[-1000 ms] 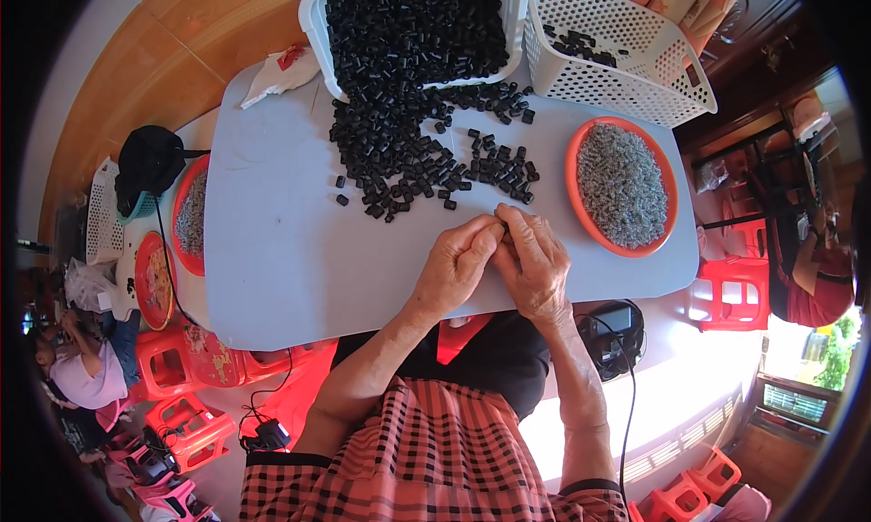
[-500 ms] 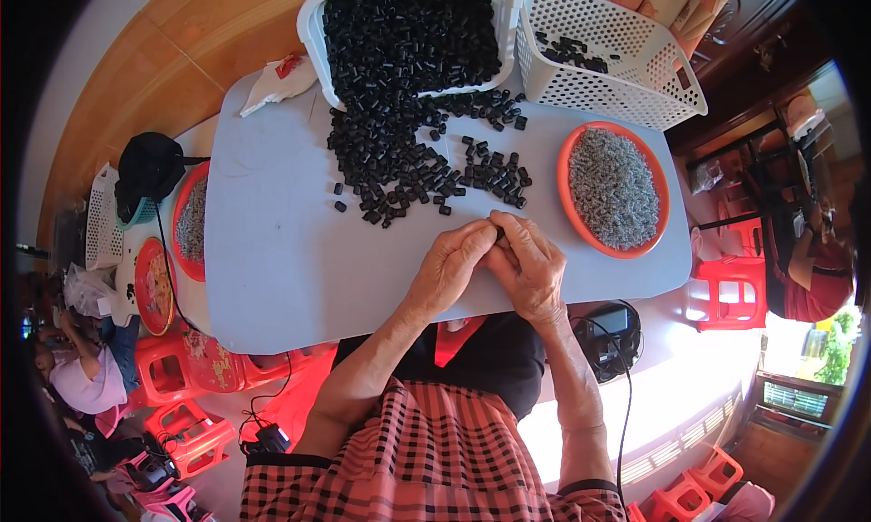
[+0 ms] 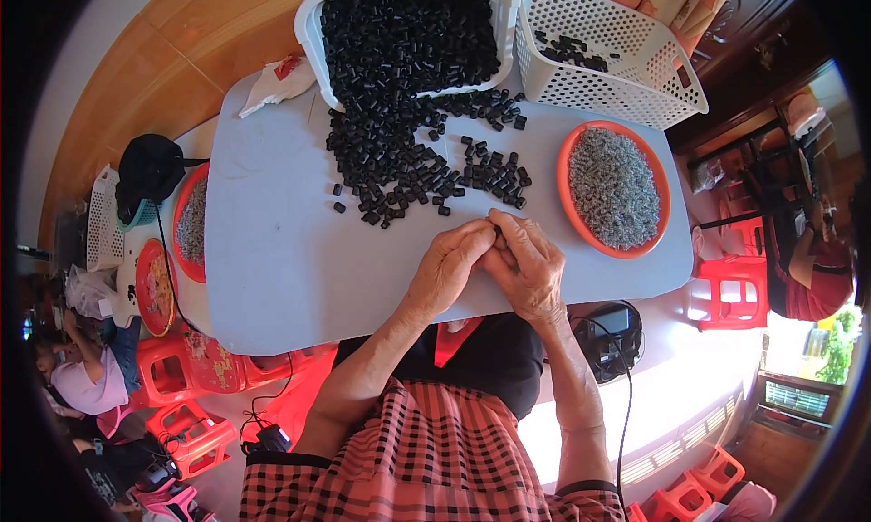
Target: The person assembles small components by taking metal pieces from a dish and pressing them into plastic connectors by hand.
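My left hand [image 3: 450,266] and my right hand [image 3: 526,266] meet over the front part of the blue-grey table [image 3: 272,268]. Both are closed, fingertips pressed together around a small black plastic piece [image 3: 498,233], mostly hidden by the fingers. Beyond them, a heap of similar black pieces [image 3: 390,159] spreads across the tabletop. It spills from a white tub [image 3: 313,46] lying tipped toward me and full of them. To the right of my right hand stands an orange-red bowl [image 3: 569,195] filled with small clear-grey parts [image 3: 615,191].
A white perforated basket [image 3: 626,96] with some black pieces stands at the back right. A crumpled white bag [image 3: 277,87] lies at the back left. Another red bowl [image 3: 192,263] sits left of the table. Red stools [image 3: 737,291] and people [image 3: 86,377] are around.
My hands stay together in nearly the same place, with only slight finger movement around the black piece. At the far left, a person has shifted a little.
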Demonstrator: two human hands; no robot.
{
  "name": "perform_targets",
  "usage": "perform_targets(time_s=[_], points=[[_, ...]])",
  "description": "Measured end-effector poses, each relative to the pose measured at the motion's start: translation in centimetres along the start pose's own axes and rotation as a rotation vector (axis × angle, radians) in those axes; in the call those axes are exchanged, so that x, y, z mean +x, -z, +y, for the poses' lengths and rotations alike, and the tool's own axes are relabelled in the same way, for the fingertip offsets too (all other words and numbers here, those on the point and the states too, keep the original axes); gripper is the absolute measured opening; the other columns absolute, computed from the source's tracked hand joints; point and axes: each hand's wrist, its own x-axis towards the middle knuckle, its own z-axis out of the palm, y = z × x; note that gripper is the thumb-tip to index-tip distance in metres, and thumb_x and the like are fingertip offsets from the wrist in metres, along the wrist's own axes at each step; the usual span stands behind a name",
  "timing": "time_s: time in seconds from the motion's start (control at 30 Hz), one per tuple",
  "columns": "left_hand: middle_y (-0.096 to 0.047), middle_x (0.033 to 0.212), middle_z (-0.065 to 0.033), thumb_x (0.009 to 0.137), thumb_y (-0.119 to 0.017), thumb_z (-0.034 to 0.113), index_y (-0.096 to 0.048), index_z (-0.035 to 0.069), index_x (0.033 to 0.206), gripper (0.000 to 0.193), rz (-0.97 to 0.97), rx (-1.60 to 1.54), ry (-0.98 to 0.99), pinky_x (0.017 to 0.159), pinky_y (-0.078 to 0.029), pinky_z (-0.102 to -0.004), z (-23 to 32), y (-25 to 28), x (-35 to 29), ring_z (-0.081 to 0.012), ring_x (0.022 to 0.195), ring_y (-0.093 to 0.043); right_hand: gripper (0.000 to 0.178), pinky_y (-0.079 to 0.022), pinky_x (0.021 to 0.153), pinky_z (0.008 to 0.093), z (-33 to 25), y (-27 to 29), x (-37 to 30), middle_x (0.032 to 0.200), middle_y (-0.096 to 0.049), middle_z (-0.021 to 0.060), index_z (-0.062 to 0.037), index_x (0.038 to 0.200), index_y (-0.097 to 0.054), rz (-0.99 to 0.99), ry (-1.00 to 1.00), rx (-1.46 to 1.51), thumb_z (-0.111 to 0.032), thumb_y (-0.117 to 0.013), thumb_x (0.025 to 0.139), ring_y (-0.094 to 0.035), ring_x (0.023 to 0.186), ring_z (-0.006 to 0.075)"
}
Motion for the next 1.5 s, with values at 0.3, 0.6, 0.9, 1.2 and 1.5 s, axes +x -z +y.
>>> perform_targets(time_s=[0.3, 0.6, 0.9, 1.2, 1.5], points=[[-0.047, 0.077, 0.0066, 0.098, -0.044, 0.024, -0.057, 0.002, 0.091, 0.026, 0.012, 0.164, -0.060, 0.057, -0.032, -0.0175, 0.1, -0.2, 0.0, -0.0022, 0.066, -0.037, 0.044, -0.049, 0.072, 0.0381, -0.1, 0.1, 0.1, 0.097, -0.063, 0.0145, 0.0022, 0.112, -0.058, 0.015, 0.036, -0.053, -0.002, -0.071, 0.070, -0.061, 0.083, 0.0307], [-0.052, 0.081, 0.0057, 0.098, -0.046, 0.028, -0.059, -0.001, 0.103, 0.032, -0.003, 0.147, -0.085, 0.057, -0.033, -0.0174, -0.6, 0.2, 0.0, -0.0025, 0.066, -0.039, 0.045, -0.049, 0.074, 0.0377, -0.1, 0.3, 0.1, 0.100, -0.063, 0.0156, 0.0029, 0.113, -0.058, 0.007, 0.061, -0.059, 0.000, -0.070, 0.070, -0.062, 0.084, 0.0308], [-0.057, 0.090, -0.0008, 0.099, -0.043, 0.023, -0.057, -0.004, 0.110, 0.032, -0.043, 0.193, -0.108, 0.072, -0.042, -0.0217, -0.6, 0.4, 0.0, -0.0077, 0.078, -0.048, 0.043, -0.051, 0.073, 0.0367, -0.3, 0.0, 0.1, 0.097, -0.064, 0.0163, 0.0019, 0.109, -0.060, 0.064, 0.093, -0.107, 0.002, -0.072, 0.068, -0.063, 0.083, 0.0321], [-0.056, 0.086, 0.0005, 0.099, -0.043, 0.021, -0.057, -0.002, 0.106, 0.029, -0.017, -0.014, -0.019, 0.069, -0.041, -0.0206, -1.5, 0.4, 0.2, -0.0062, 0.076, -0.047, 0.044, -0.050, 0.072, 0.0367, -0.2, -0.1, 0.3, 0.098, -0.063, 0.0150, 0.0021, 0.111, -0.059, 0.053, 0.127, -0.136, -0.001, -0.070, 0.068, -0.062, 0.081, 0.0300], [-0.056, 0.093, -0.0009, 0.095, -0.042, 0.017, -0.057, -0.002, 0.111, 0.029, 0.015, -0.258, 0.159, 0.074, -0.041, -0.0199, 0.0, -0.3, 0.0, -0.0060, 0.082, -0.048, 0.046, -0.049, 0.069, 0.0359, -0.1, 0.0, 0.1, 0.091, -0.063, 0.0117, 0.0006, 0.111, -0.060, 0.040, 0.028, -0.058, 0.002, -0.069, 0.066, -0.061, 0.076, 0.0268]])
